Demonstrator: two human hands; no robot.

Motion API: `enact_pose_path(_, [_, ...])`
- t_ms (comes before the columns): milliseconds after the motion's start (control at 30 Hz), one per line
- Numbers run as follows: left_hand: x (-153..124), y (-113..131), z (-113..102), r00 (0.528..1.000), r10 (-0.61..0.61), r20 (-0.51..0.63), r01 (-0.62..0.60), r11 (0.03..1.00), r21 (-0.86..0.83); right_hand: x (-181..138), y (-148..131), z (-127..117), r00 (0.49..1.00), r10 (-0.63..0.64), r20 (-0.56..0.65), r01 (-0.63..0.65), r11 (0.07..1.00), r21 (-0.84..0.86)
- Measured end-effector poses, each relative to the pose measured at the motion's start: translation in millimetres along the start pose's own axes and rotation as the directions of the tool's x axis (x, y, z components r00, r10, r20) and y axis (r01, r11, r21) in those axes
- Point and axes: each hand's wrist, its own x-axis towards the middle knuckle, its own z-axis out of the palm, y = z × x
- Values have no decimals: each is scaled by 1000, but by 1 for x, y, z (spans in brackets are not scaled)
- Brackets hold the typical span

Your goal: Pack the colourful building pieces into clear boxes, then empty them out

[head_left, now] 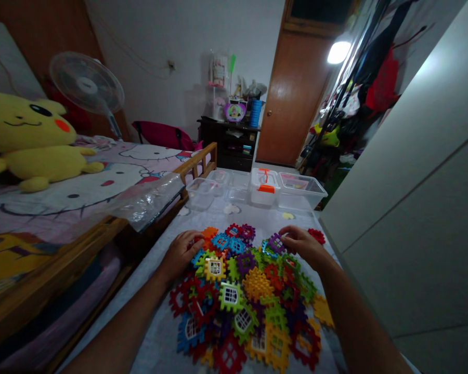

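Observation:
A heap of toothed plastic building tiles [257, 284] in red, blue, green, yellow, orange and purple lies on the cloth in front of me. Some tiles have barred window inserts. My left hand [182, 253] rests at the heap's far left edge, its fingers loosely bent and apart, beside an orange tile [209, 235] and blue ones. At the far right edge, my right hand [302, 243] pinches a purple tile [275, 243] between thumb and fingers. A red tile [316, 236] lies apart, just beyond the right wrist.
Clear plastic boxes [203, 193] and a lidded box with orange latches [264, 188] stand beyond the heap. On the left is a bed with a wooden rail [197, 163], a plastic bag [152, 200] and a yellow plush toy [39, 148]. A pale cabinet [425, 208] borders the right.

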Motion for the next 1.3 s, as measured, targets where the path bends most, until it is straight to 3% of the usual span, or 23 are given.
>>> enact_pose_path(167, [1, -3, 0, 1000, 2, -2, -2, 1000, 15, -16, 14, -3, 995, -8, 96, 9, 1000, -12])
enact_pose_path(267, [1, -5, 0, 1000, 3, -4, -3, 1000, 18, -13, 22, 2, 997, -70, 44, 79, 959, -273])
enact_pose_path(400, [2, -6, 0, 1000, -2, 3, 2, 1000, 15, -11, 24, 11, 976, -217, -32, 157, 795, -586])
enact_pose_path(567, [1, -5, 0, 1000, -13, 5, 13, 1000, -2, -23, 3, 45, 908, -410, 81, 362, 676, -642])
enact_pose_path(700, [1, -4, 0, 1000, -12, 16, 13, 1000, -19, -34, -14, 78, 868, -449, 213, 466, 587, -662])
enact_pose_path(800, [1, -3, 0, 1000, -6, 10, 6, 1000, -12, -37, -19, 93, 877, -409, 253, 457, 547, -701])
enact_pose_path(967, [1, -2, 0, 1000, 4, 1, -4, 1000, 0, -36, -20, 103, 901, -374, 219, 400, 523, -753])
enact_pose_path(1300, [0, -1, 0, 1000, -13, 11, 13, 1000, -11, -37, -21, 120, 905, -412, 107, 342, 554, -759])
